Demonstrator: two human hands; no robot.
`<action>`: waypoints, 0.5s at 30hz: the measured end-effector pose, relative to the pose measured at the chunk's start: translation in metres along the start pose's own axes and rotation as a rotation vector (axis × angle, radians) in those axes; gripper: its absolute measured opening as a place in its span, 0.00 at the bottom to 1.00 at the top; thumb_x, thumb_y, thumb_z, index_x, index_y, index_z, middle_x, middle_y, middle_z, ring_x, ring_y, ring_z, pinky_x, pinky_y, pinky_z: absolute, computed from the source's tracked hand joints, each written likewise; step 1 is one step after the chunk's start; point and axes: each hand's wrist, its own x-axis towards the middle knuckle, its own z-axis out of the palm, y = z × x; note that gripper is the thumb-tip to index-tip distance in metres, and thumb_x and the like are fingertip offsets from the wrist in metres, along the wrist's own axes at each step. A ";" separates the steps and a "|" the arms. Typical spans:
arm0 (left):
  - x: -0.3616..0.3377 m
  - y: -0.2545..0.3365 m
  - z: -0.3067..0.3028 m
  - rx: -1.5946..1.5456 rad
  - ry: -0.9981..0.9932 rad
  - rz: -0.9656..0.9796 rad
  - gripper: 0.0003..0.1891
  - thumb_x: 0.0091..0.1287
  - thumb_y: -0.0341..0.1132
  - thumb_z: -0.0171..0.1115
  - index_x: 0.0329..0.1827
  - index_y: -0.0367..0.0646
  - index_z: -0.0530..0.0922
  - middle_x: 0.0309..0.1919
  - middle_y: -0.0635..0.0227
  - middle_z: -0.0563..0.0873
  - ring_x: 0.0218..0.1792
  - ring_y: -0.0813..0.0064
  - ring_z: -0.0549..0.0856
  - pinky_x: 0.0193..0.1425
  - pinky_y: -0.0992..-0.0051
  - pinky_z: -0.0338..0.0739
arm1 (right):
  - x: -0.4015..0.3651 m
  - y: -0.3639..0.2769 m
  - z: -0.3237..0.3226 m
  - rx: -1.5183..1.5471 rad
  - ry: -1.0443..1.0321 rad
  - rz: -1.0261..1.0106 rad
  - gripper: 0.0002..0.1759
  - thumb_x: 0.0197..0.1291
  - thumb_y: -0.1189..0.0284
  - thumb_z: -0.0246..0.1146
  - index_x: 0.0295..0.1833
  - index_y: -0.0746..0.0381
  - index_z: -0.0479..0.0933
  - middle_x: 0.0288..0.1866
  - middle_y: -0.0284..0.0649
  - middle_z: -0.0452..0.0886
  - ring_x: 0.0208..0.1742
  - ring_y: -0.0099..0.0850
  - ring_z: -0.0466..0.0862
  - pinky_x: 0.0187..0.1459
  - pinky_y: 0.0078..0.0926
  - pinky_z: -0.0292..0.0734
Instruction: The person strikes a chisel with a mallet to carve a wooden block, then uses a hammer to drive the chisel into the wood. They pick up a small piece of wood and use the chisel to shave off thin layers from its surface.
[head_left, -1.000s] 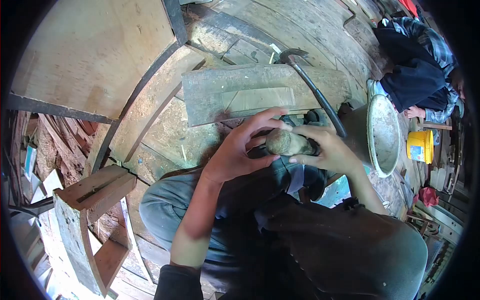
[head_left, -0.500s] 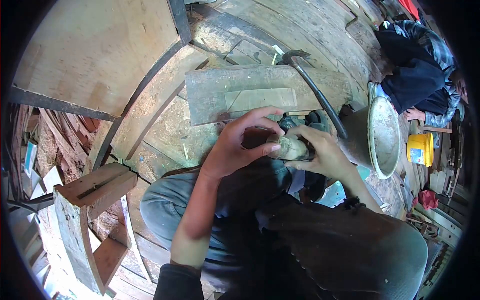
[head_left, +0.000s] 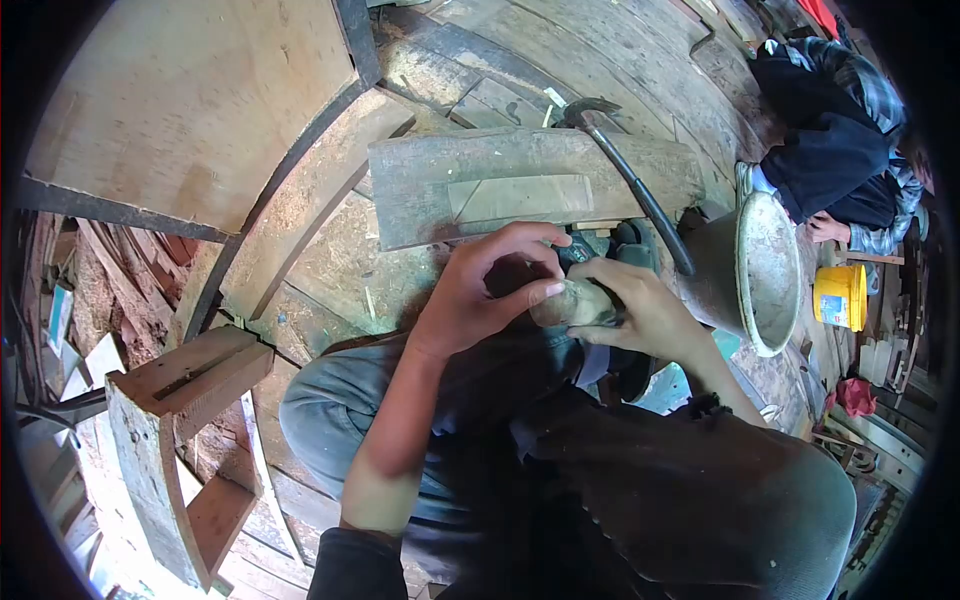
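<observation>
Over my lap, my right hand (head_left: 645, 310) is closed round a pale tan, rounded lump (head_left: 575, 304) whose exact kind I cannot make out. Thumb and fingers of my left hand (head_left: 490, 285) curve in a pinch at the left side of the same lump. Just beyond the hands is a dark, partly hidden object (head_left: 590, 245), perhaps a tool. Past it lies a weathered board (head_left: 420, 185) with a thinner wood piece (head_left: 530, 198) on top. A hammer (head_left: 640, 190) with a dark handle leans across the board's right end.
A grey bucket (head_left: 745, 280) stands tilted to the right, with a yellow bucket (head_left: 840, 298) beyond it. Another person (head_left: 835, 140) sits at the upper right. A wooden frame (head_left: 150, 450) stands at lower left, near scraps and sawdust. A plywood panel (head_left: 200, 100) fills the upper left.
The lump has turned slightly between my hands and shifted a little to the left. My left fingers have dipped slightly. The surroundings look the same.
</observation>
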 end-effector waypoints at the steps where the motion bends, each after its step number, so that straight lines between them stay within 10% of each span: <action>1: 0.000 0.001 0.001 0.021 0.003 -0.012 0.22 0.64 0.21 0.69 0.61 0.37 0.76 0.46 0.69 0.86 0.47 0.82 0.84 0.53 0.78 0.79 | -0.001 0.002 0.001 0.002 -0.021 -0.005 0.30 0.49 0.70 0.78 0.57 0.65 0.74 0.48 0.50 0.82 0.50 0.52 0.83 0.51 0.41 0.78; 15: 0.001 0.007 -0.006 -0.010 -0.003 -0.050 0.23 0.63 0.20 0.70 0.61 0.36 0.76 0.50 0.66 0.88 0.50 0.79 0.86 0.56 0.76 0.81 | -0.003 0.004 0.001 -0.001 -0.044 0.017 0.32 0.49 0.72 0.76 0.61 0.68 0.74 0.50 0.55 0.82 0.52 0.54 0.83 0.54 0.43 0.78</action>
